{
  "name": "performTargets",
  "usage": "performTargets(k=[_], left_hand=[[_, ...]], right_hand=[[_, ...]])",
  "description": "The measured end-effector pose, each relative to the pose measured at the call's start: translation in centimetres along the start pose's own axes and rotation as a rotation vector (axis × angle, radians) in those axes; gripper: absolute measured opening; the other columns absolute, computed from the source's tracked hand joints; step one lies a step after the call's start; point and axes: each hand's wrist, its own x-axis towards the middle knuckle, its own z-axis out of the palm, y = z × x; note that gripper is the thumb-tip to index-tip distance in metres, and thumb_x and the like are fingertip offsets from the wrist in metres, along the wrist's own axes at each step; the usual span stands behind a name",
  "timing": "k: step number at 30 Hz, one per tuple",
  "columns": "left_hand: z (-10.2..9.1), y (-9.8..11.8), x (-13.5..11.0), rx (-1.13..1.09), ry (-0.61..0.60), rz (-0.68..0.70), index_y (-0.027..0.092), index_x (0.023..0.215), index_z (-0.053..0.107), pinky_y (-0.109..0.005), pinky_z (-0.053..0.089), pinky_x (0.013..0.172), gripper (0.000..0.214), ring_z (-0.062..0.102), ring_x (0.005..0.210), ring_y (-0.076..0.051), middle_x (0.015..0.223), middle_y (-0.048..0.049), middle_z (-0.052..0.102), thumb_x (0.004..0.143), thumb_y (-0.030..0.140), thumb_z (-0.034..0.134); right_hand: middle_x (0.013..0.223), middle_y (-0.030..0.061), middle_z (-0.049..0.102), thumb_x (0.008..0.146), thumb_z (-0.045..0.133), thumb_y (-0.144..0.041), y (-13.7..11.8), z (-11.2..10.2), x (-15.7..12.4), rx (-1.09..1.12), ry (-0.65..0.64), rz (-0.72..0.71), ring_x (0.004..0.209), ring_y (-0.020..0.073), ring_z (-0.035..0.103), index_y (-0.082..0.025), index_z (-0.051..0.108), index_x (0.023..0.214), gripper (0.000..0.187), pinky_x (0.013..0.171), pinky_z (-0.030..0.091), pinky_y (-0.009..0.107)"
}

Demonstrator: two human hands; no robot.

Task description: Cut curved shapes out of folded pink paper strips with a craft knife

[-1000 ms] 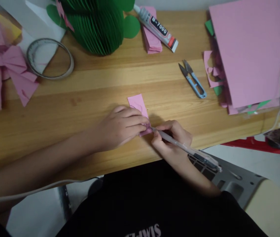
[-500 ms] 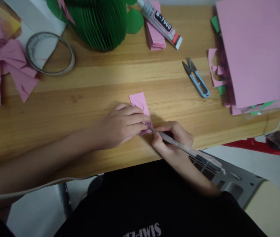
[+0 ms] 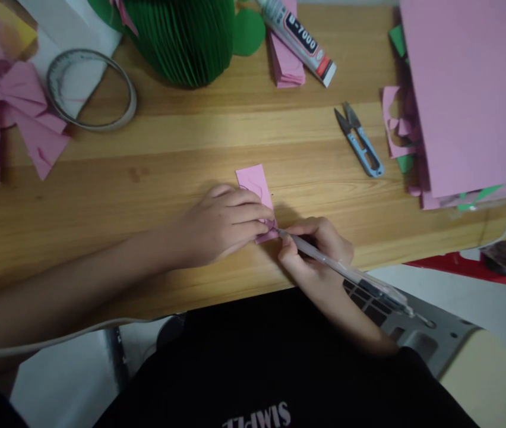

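A small pink paper strip (image 3: 253,179) lies on the wooden table (image 3: 155,172), with a curved pen line drawn on it. My left hand (image 3: 221,223) rests flat on the strip's near part, fingers stretched out and pressing it down. My right hand (image 3: 313,249) is closed around a clear pen (image 3: 346,273), whose tip touches the paper's near end just beside my left fingertips. The lower part of the strip is hidden under my left hand.
Blue thread snips (image 3: 362,145) lie to the right. A stack of pink and green sheets (image 3: 467,95) fills the right side. At the back stand a green honeycomb paper shape (image 3: 182,35), a glue tube (image 3: 300,38), a pink strip pile (image 3: 286,62), a tape roll (image 3: 88,89) and a pink bow (image 3: 8,113).
Both hands stay in place on the strip while the pen tip shifts slightly at the paper's near end. The view has drifted a little.
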Motion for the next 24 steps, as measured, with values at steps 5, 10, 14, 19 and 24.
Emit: performTargets(k=[5, 10, 14, 19, 24], left_hand=[[0.01, -0.08, 0.08, -0.005, -0.004, -0.016, 0.023, 0.099, 0.067, -0.037, 0.042, 0.083, 0.033, 0.063, 0.102, -0.018, 0.109, 0.0018, 0.075, 0.106, 0.03, 0.036], [0.12, -0.2, 0.0, -0.015, -0.023, -0.027, 0.026, 0.098, 0.068, -0.038, 0.042, 0.083, 0.035, 0.063, 0.103, -0.019, 0.112, 0.0019, 0.074, 0.105, 0.03, 0.035], [0.12, -0.23, 0.02, -0.038, -0.077, -0.064, 0.032, 0.1, 0.069, -0.039, 0.042, 0.081, 0.037, 0.063, 0.104, -0.02, 0.113, 0.0041, 0.074, 0.105, 0.034, 0.032], [0.05, -0.16, 0.01, -0.039, -0.06, -0.055, 0.029, 0.099, 0.069, -0.038, 0.041, 0.08, 0.037, 0.063, 0.104, -0.019, 0.113, 0.0028, 0.074, 0.106, 0.032, 0.033], [0.05, -0.13, -0.04, -0.031, 0.005, -0.012, 0.022, 0.099, 0.068, -0.036, 0.04, 0.079, 0.03, 0.063, 0.102, -0.019, 0.11, 0.0004, 0.075, 0.105, 0.028, 0.038]], right_hand=[[0.06, -0.0054, 0.062, 0.076, 0.065, -0.019, -0.26, -0.13, 0.11, -0.008, -0.053, 0.007, 0.047, 0.0086, 0.055, -0.023, 0.056, 0.076, 0.01, 0.045, 0.044, 0.021], [0.06, -0.0058, 0.062, 0.075, 0.064, -0.018, -0.31, 0.02, 0.2, 0.034, -0.054, -0.049, 0.043, 0.0079, 0.051, -0.023, 0.055, 0.076, 0.01, 0.041, 0.04, 0.021], [0.061, -0.0052, 0.064, 0.075, 0.065, -0.018, -0.19, -0.13, 0.12, 0.014, -0.064, -0.027, 0.046, 0.009, 0.055, -0.023, 0.057, 0.077, 0.01, 0.044, 0.044, 0.022], [0.061, -0.0057, 0.063, 0.076, 0.065, -0.018, -0.31, -0.36, 0.12, 0.006, -0.076, -0.001, 0.047, 0.0086, 0.055, -0.022, 0.057, 0.078, 0.009, 0.045, 0.045, 0.021], [0.06, -0.0053, 0.062, 0.076, 0.063, -0.019, -0.36, -0.11, 0.25, 0.01, -0.052, -0.031, 0.046, 0.0083, 0.054, -0.022, 0.056, 0.075, 0.007, 0.044, 0.044, 0.021]])
